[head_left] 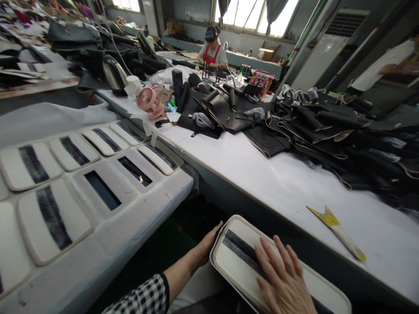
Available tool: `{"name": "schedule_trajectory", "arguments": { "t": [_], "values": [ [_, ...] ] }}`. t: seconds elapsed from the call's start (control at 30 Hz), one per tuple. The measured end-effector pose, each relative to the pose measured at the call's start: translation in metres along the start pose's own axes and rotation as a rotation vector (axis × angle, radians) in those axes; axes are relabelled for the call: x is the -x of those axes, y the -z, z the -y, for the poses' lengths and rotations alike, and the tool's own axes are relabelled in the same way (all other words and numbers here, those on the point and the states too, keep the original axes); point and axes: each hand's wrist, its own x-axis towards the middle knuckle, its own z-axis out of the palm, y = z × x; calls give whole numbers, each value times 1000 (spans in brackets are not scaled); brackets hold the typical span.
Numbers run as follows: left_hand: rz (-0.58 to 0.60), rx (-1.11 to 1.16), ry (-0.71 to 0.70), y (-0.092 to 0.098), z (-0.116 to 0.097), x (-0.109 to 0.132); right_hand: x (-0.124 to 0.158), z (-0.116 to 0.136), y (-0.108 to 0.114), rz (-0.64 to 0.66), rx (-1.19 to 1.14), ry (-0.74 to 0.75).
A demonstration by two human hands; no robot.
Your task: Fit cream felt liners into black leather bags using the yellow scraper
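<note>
In the head view, a long white panel with rounded corners (pixel 238 257) and a dark strip along its middle lies tilted over my lap. A raised rim runs around it, with dark material below the edge. My left hand (pixel 209 243) grips its far left end, the fingers partly hidden behind the rim. Flat on the panel's top rests my right hand (pixel 284 277), its fingers stretched out and slightly apart over the dark strip.
Similar white panels (pixel 78 222) lie on the left table (pixel 140 218), which has two rectangular cut-outs. On the white worktable (pixel 271 187) are a yellow-and-white notched tool (pixel 337 231), black leather bag pieces (pixel 310 126) and a pink fan (pixel 150 102). A co-worker (pixel 212 50) sits beyond.
</note>
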Motion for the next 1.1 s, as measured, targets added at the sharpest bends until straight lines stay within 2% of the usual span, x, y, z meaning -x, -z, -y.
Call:
{"name": "schedule_trajectory", "arguments": {
  "t": [0.07,0.13,0.37,0.53,0.63,0.77,0.9,1.1],
  "values": [
    [52,28,44,-3,0,1,-3,11,-5,7,42,86],
    [104,63,93,-6,0,2,-4,19,-10,15,69,111],
    [186,97,137,-5,2,-5,-6,30,-16,36,22,-20],
    [124,63,119,1,7,-10,-8,45,-15,28,-46,-169],
    [100,44,111,4,8,-11,-12,42,-10,33,-133,-271],
    [63,23,97,4,6,-8,-26,27,-2,47,-235,-198],
    [-2,4,71,3,1,-4,-39,23,-9,30,-246,-109],
    [-79,-31,36,-3,-5,2,-47,32,-22,46,-220,-184]
  ]
}}
